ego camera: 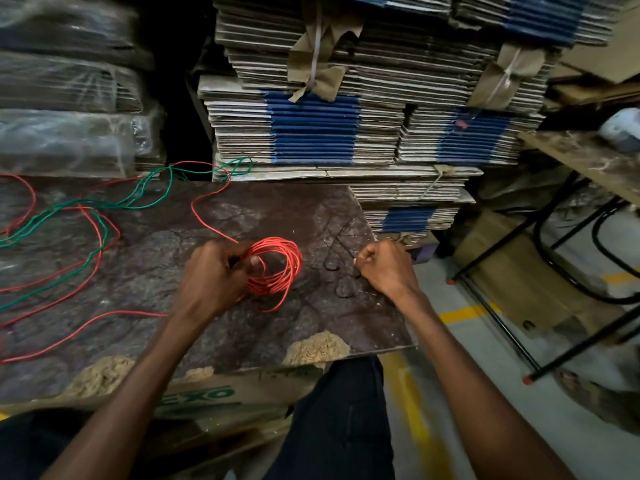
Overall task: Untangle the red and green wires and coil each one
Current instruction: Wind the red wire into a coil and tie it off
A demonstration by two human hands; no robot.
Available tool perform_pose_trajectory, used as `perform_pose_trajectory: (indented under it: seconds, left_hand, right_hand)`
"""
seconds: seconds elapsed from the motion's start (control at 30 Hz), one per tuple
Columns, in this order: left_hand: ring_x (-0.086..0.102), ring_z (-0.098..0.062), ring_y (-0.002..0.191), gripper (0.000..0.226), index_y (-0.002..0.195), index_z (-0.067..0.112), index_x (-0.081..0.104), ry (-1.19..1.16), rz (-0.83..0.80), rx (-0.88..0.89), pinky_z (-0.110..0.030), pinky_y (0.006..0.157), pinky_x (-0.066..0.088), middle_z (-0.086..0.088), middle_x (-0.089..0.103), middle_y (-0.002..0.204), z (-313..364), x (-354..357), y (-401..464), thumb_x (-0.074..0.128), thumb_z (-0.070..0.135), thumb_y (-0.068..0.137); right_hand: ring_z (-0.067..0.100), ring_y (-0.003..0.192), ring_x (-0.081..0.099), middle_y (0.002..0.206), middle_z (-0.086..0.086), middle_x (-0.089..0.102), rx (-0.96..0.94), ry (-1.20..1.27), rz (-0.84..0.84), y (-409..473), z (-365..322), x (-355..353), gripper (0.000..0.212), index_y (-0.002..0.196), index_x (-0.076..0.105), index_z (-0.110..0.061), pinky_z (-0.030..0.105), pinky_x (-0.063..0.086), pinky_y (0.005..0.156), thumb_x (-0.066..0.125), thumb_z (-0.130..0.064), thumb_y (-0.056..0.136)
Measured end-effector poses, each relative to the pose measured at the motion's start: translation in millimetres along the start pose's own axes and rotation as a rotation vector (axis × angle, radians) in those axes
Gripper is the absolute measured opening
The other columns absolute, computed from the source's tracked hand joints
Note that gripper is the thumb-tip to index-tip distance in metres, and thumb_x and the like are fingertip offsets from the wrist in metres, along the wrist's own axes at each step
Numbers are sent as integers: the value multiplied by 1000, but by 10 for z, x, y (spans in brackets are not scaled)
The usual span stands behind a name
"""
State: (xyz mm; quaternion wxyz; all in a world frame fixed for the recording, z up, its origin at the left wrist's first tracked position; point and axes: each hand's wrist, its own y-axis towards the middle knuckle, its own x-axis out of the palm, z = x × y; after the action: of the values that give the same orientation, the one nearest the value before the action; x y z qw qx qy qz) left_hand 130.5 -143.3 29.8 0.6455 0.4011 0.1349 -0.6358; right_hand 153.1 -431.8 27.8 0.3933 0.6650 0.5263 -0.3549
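I'm gripping the red wire coil at frame centre in my left hand; my right hand is curling beside it, grasp unclear. Green wire is trailing upper left.

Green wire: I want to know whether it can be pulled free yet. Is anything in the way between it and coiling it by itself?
Yes. The green wire lies at the table's left, crossed with loose red wire in several places. The left hand holds only the red coil; the right hand is apart from both.
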Motion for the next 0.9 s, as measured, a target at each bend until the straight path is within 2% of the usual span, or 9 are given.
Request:
perform_pose_trajectory:
  seconds: [0.1, 0.2, 0.27, 0.43, 0.53, 0.6, 0.7, 0.83, 0.9]
  left_hand:
    - [51, -22, 56, 14, 71, 31, 58, 0, 1, -3, -40, 56, 46, -4, 54, 56, -29, -16, -1, 53, 41, 79]
    - [55, -27, 59, 33, 78, 19, 62, -16, 0, -18, -44, 58, 48, -6, 56, 59, -92, -28, 4, 49, 49, 78]
    - [55, -26, 58, 40, 83, 16, 66, -32, 5, -14, -45, 58, 48, -8, 57, 60, -100, -36, 6, 47, 50, 78]
    - [47, -8, 52, 26, 88, 18, 69, -68, 35, -7, -42, 57, 48, -7, 59, 59, 10, -58, 1, 54, 38, 81]
    - [62, -20, 60, 27, 98, 27, 64, -75, 32, -21, -43, 61, 52, -5, 67, 65, 18, -58, 2, 53, 43, 80]
    - [67, -26, 70, 34, 103, 29, 62, -84, 26, -20, -44, 64, 53, -4, 70, 71, -8, -57, 9, 49, 50, 78]
    - [68, -28, 71, 31, 105, 30, 61, -81, 34, -11, -46, 65, 53, -7, 71, 73, -16, -75, 6, 51, 45, 80]
    - [65, -28, 66, 25, 92, 20, 69, -73, 48, -2, -44, 62, 51, -6, 67, 66, 2, -144, -11, 54, 37, 81]
    - [60, -23, 62, 18, 85, 24, 65, -42, 57, 11, -42, 59, 49, -3, 62, 62, -1, -182, -15, 54, 38, 82]
  right_hand:
    - [11, 72, 65, 74, -2, 73, 65, 32, -27, 14, 0, -48, 15, 67, 73, -18, 20, 42, 67, 70, -22, 81]
    - [15, 61, 66, 61, 1, 70, 143, 121, -76, 3, 65, -131, 20, 63, 72, -13, 27, 49, 57, 71, -25, 79]
    - [16, 55, 67, 61, 3, 71, 213, 268, -118, -24, 105, -185, 18, 64, 70, -15, 28, 51, 51, 71, -21, 80]
    - [8, 46, 58, 67, 6, 70, 252, 581, -195, -95, 37, -352, 4, 85, 68, -10, 21, 45, 42, 68, -7, 85]
    - [8, 44, 53, 65, 8, 66, 241, 700, -202, -126, -108, -491, 8, 92, 68, -5, 18, 42, 39, 63, -2, 88]
    - [9, 46, 52, 66, 10, 64, 247, 770, -194, -111, -186, -554, 10, 94, 70, -1, 17, 42, 40, 62, -3, 89]
    - [11, 55, 57, 73, 11, 66, 262, 873, -191, -63, -243, -591, 15, 98, 72, 2, 18, 50, 46, 64, -6, 89]
    - [17, 73, 67, 90, 14, 71, 230, 1063, -258, -41, -277, -619, 19, 106, 69, 4, 23, 58, 62, 59, -6, 92]
    - [17, 80, 70, 95, 13, 73, 169, 1117, -286, -47, -301, -621, 21, 109, 68, 1, 24, 58, 67, 57, 1, 91]
